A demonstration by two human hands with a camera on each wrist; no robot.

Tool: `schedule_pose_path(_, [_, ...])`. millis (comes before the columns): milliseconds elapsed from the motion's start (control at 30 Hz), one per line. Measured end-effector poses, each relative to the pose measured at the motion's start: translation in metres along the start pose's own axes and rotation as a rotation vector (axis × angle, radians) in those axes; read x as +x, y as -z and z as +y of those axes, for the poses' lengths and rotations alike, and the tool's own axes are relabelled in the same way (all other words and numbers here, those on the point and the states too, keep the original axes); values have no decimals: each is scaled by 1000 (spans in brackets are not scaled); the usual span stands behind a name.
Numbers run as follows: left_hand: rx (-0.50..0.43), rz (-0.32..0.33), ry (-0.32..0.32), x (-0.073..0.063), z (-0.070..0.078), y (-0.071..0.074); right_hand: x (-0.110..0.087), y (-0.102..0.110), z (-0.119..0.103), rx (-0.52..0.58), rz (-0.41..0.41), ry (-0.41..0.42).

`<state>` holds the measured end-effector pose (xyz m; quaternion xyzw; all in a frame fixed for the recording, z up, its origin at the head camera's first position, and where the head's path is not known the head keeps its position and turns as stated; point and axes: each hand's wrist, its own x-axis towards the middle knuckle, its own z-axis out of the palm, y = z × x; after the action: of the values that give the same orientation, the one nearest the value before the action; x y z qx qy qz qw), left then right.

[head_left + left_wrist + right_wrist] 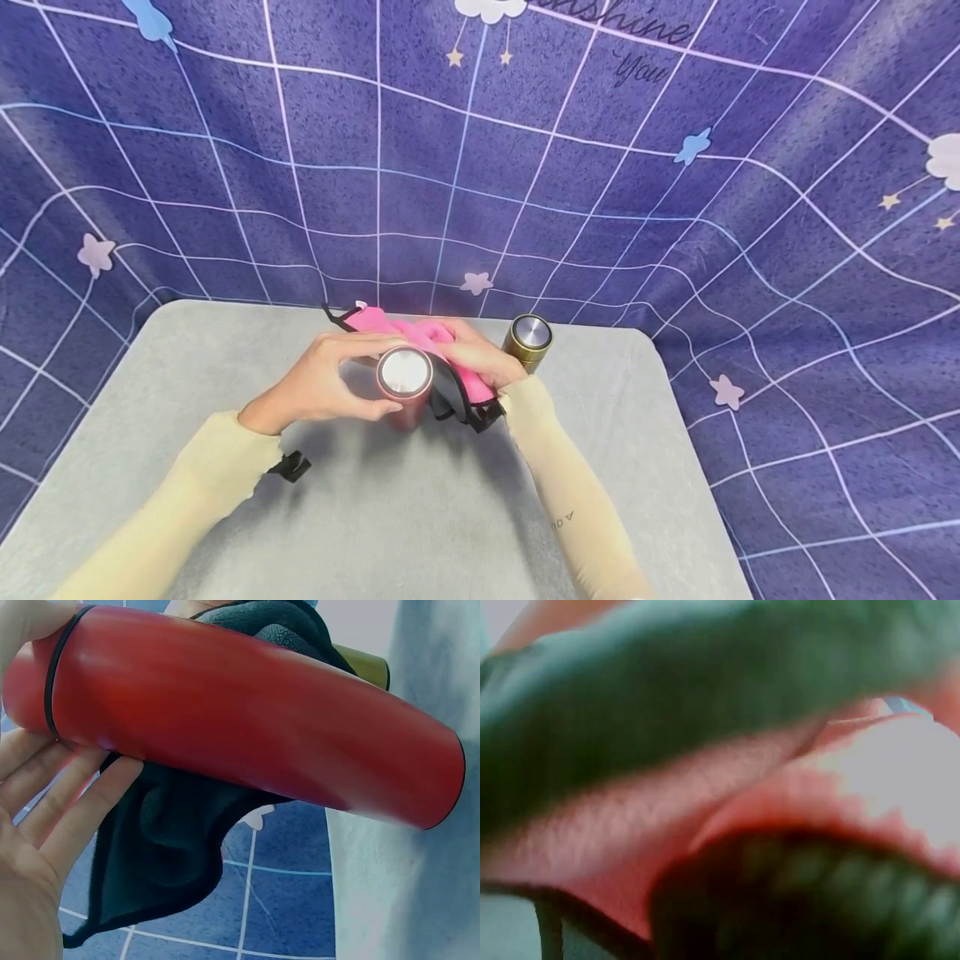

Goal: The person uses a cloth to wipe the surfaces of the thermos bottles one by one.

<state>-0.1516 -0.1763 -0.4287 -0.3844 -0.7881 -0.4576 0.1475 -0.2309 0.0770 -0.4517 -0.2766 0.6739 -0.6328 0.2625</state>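
One red flask [404, 385] with a silver cap stands at the frame's centre on the grey table [375, 517]; the left hand [322, 385] curls its fingers round it. The right hand [476, 357] presses a pink, black-edged cloth [420, 333] against its side, fingers wrapped in the cloth; a brass flask [527, 342] stands just right.

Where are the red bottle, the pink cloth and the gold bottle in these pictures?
red bottle [247, 720], left wrist view, middle of its side wall.
pink cloth [420, 333], head view, the pink top face.
gold bottle [531, 332], head view, its silver lid.
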Motion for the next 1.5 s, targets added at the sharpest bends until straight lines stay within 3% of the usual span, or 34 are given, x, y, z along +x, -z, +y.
schedule_pose_path(200, [-12,24,78,-3,-3,1,-11,-7,13,-52,158,60])
schedule_pose_path(400, [-62,44,121,-3,-9,3,-33,-26,22,-220,456,91])
schedule_pose_path(567, [-93,75,183,-1,-14,6,-54,-52,32,-366,724,205])
schedule_pose_path(667, [-99,93,221,-1,-18,7,-65,-66,36,-412,801,319])
schedule_pose_path(900, [-95,147,283,0,-19,6,-76,-87,41,-692,809,690])
schedule_pose_path(1067, [-107,140,326,3,-18,5,-75,-97,40,-901,778,887])
schedule_pose_path(1267, [-123,140,348,4,-19,7,-69,-101,32,-1134,720,971])
schedule_pose_path(1500, [-136,157,435,5,-23,12,-62,-98,23,-1332,661,1081])
